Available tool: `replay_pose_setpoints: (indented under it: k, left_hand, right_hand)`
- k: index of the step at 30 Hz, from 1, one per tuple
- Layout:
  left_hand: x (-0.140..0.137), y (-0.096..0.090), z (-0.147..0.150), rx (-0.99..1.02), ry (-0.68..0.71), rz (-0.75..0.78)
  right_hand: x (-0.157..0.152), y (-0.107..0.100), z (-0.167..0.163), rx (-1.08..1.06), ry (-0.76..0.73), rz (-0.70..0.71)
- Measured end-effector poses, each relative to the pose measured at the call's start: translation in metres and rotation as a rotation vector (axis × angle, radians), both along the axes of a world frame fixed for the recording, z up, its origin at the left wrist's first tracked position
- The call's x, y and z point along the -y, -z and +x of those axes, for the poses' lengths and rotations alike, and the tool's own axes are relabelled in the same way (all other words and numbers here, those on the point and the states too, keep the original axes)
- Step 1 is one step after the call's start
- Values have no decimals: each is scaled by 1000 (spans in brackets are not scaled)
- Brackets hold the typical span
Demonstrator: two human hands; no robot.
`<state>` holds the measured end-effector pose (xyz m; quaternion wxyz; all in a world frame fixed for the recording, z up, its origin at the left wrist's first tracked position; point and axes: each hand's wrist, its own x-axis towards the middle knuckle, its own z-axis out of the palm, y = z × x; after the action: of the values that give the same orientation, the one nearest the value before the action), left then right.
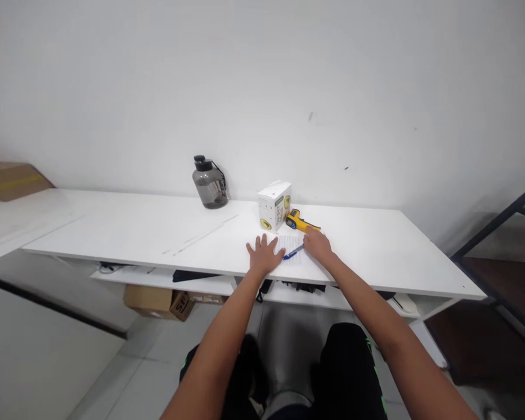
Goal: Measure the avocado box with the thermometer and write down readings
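Observation:
My left hand [263,255] lies flat with fingers spread on the white table [126,224], its thumb by the end of a blue pen [293,252]. The pen lies across a sheet of printed paper [289,242]. My right hand [317,244] is closed, its fingers curled at the pen's other end and against the handle of a yellow-and-black infrared thermometer [296,220]. Whether it grips either one is hidden. Behind the paper stands a white box [268,209] with avocado pictures, touching or almost touching the thermometer.
A grey translucent jug [210,185] with a black lid stands by the wall. One cardboard box [13,179] is at the far left, another [155,300] below the table. A shelf [219,284] under the tabletop holds dark items. A dark metal frame [499,221] stands on the right.

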<state>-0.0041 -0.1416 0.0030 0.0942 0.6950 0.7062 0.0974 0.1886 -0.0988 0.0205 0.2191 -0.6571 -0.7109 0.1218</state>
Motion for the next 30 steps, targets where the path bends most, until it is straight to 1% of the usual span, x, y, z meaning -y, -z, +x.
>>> replay_pose_setpoints:
  k: [3,4,9,12,15,17,19,21,22,23,24,27,28,30]
  left_hand:
    - [1,3,-2,82,-16,42]
    - [0,4,-3,118,-27,69]
    - [-2,7,-7,336,-120,254]
    - [-3,9,-7,375,-131,276]
    - [-4,14,-9,425,-121,280]
    - [-6,17,-14,517,-151,298]
    - [-12,18,-18,660,-232,314]
    - [-23,12,-18,807,-360,301]
    - [-31,8,-16,837,-439,282]
    - [-41,2,-11,821,-506,272]
    - [-53,-3,-6,788,-545,302]
    - [-90,-14,9,781,-521,513]
    - [-103,-15,11,803,-531,566]
    - [-124,-9,10,855,-452,666]
  right_hand:
    - [-17,-4,-10,136,125,140]
    - [-24,-3,-13,168,140,149]
    - [-49,7,-24,222,114,11]
    - [-54,10,-22,214,96,-28]
    - [-57,9,-17,202,69,-77]
    - [-59,6,-14,168,65,-129]
    - [-63,3,-11,127,73,-172]
    - [-67,-1,-8,83,63,-199]
    - [-68,-3,-6,56,46,-205]
    - [-69,-5,-3,22,24,-204]
    - [-69,-6,0,-20,-4,-199]
    - [-71,-6,11,-191,-75,-162]
    - [-72,-4,15,-261,-89,-145]
    - [-76,3,23,-411,-107,-108]
